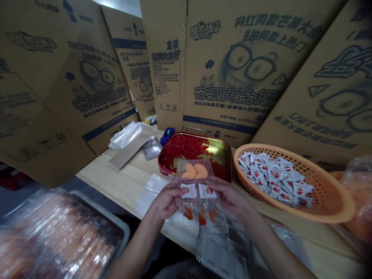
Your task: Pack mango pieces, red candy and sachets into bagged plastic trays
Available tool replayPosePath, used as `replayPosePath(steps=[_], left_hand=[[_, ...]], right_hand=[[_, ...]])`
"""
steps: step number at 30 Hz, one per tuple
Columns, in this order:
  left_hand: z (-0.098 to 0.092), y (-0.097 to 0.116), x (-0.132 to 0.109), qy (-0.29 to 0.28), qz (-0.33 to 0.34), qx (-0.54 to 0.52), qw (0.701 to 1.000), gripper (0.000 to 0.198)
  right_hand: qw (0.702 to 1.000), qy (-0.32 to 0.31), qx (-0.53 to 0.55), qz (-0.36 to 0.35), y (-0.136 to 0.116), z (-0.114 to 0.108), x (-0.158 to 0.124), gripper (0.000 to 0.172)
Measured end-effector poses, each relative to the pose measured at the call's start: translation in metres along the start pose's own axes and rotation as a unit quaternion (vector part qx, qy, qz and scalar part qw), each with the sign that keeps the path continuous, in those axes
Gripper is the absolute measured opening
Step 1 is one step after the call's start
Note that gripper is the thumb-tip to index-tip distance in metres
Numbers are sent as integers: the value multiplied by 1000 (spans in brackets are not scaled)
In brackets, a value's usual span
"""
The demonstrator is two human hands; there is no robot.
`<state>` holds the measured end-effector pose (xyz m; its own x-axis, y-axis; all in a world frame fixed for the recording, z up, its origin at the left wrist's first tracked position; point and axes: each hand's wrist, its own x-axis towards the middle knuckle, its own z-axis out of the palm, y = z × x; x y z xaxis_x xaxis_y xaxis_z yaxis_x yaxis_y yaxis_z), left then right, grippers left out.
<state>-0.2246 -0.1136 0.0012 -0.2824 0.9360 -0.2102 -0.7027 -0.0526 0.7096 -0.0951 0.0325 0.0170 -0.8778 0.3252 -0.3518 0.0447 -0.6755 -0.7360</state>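
A clear plastic blister tray (pixel 193 197) is held up between my two hands. My left hand (pixel 168 197) grips its left edge, and my right hand (pixel 229 195) grips its right edge. At the tray's top lie orange candy pieces (pixel 195 171). Two small white sachets (pixel 199 190) with red prints sit side by side in the middle, under my thumbs. The lower hollows hold a few orange and red pieces (pixel 200 215). Just behind the tray stands a red tin (pixel 223 147) with a gold inside, partly filled with small red pieces (pixel 186 147).
An orange perforated basket (pixel 331 190) full of white sachets (pixel 276 178) stands at right. Clear trays (pixel 223 252) lie near my lap. Behind are large printed cartons (pixel 232 66). A blue tape dispenser (pixel 167 135) is beside the tin. A bin (pixel 126 228) of wrapped goods stands lower left.
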Motion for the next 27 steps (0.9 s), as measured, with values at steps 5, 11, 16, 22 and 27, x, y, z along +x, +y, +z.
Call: replayPosePath(steps=[5,11,16,22,27], left_hand=[[-19,-5,4,60,75,220,971,35],[-71,-31,7,62,154,467,869,27],[-79,-44,6,69,158,464,869,16],[-73,-43,-2,77,181,463,864,7],[-56,-24,-13,124,272,487,821,1]], right_hand=[[995,90,32,-32,-5,-18,-15,13],[986,147,33,-69,-14,-44,-33,13],[987,137,24,-75,-10,-56,-40,21],[982,154,26,-107,-7,-60,-49,17],[972,176,11,-156,-9,-65,-56,16]])
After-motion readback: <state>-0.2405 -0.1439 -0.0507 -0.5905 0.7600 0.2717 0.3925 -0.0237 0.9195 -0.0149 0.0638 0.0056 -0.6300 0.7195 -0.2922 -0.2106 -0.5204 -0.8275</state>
